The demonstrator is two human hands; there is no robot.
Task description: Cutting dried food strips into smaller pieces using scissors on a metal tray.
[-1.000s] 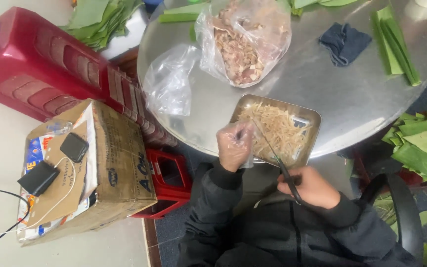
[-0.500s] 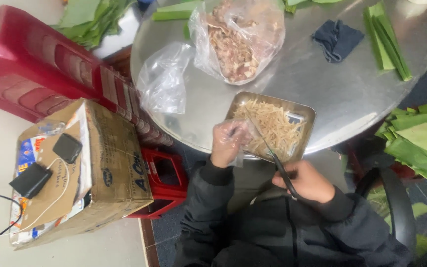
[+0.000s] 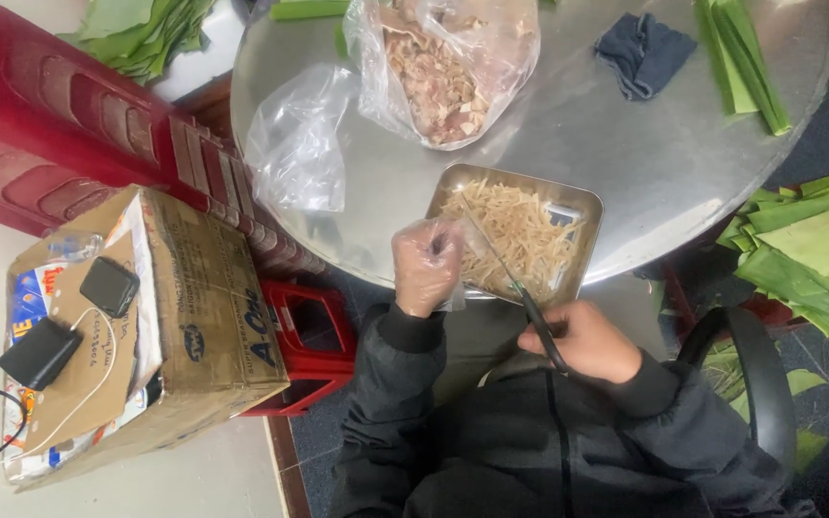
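Steel-grey and round, the metal tabletop (image 3: 626,163) carries a shallow rectangular metal tray (image 3: 582,206) of pale, thin food strips (image 3: 520,230) at its near edge, right in front of you. Your left hand (image 3: 426,264), covered by a thin clear plastic glove, is curled closed at the tray's left corner, its fingers pinching some of the strips. Your bare right hand (image 3: 582,341) sits below the tray, off the tabletop's edge, closed around the dark handles of a pair of long-bladed scissors (image 3: 515,283); the blades slant up and to the left across the tray toward your gloved hand. Farther back on the tabletop lies a clear plastic bag of chopped brownish pieces (image 3: 443,72), with an empty crumpled clear plastic bag (image 3: 299,144) to its left and a dark blue folded cloth (image 3: 643,53) to its right. Folded green leaf strips (image 3: 741,58) lie near the far right rim. Beside you on the left stands a brown cardboard box (image 3: 194,307), and a red plastic stool (image 3: 59,125) lies beyond it
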